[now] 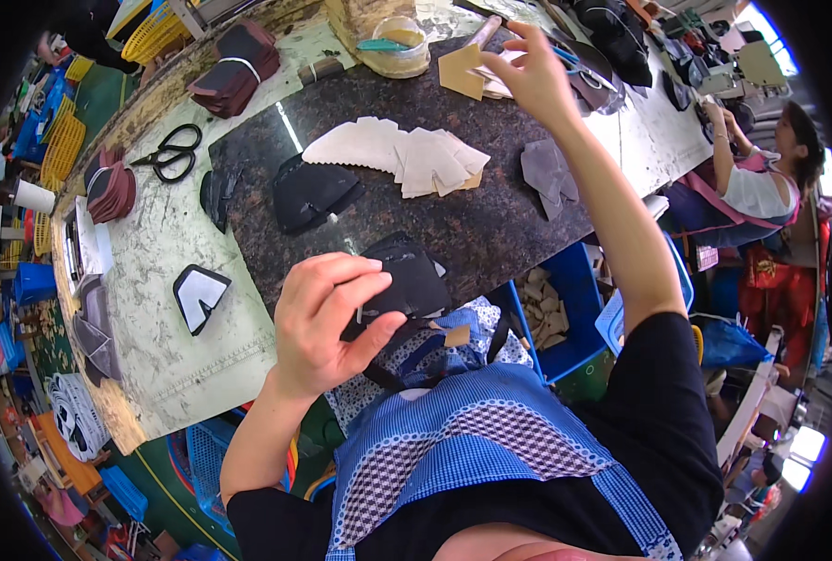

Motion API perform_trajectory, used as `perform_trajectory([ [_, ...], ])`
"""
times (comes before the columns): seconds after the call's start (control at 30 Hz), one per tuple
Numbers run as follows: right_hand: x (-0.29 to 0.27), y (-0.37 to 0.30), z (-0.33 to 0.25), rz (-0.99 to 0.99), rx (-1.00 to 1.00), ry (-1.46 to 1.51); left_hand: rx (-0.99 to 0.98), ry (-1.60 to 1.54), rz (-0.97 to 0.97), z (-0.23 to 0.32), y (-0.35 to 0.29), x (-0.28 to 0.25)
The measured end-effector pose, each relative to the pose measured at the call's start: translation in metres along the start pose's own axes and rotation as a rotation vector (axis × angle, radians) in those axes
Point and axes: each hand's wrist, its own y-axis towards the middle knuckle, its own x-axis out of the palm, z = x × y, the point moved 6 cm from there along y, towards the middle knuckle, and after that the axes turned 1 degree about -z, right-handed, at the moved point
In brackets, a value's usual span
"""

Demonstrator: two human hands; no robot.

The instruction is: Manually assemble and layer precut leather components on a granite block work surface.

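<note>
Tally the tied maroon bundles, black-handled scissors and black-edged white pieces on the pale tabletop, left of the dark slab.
Tied maroon bundles: 2
Black-handled scissors: 1
Black-edged white piece: 1
Total: 4

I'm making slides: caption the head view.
Left grip by a flat black piece, right grip by a flat, pointed tan piece.

My bench (159,257): pale top, scuffed and stained. Dark speckled slab (477,229) set on it before me. On slab: fan of pale pieces (430,161) around middle, black curved piece (313,196) just left and nearer me, grey pieces (549,173) at right, tan piece (460,73) at far side. Clear tub (406,64) by far edge. On pale top, left of slab: black-handled scissors (174,154), tied maroon bundle (111,190) farther left, black-edged white piece (199,297) nearer me.
</note>
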Motion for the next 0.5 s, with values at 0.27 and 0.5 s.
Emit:
perform_trajectory([
  [0.27,-0.031,-0.039,-0.078,0.145,-0.392,0.199,-0.365,-0.064,0.131,-0.034,-0.006,-0.013],
  [0.5,-0.100,-0.096,0.003,0.069,-0.036,0.259,-0.259,-0.132,-0.258,-0.028,0.067,0.053],
])
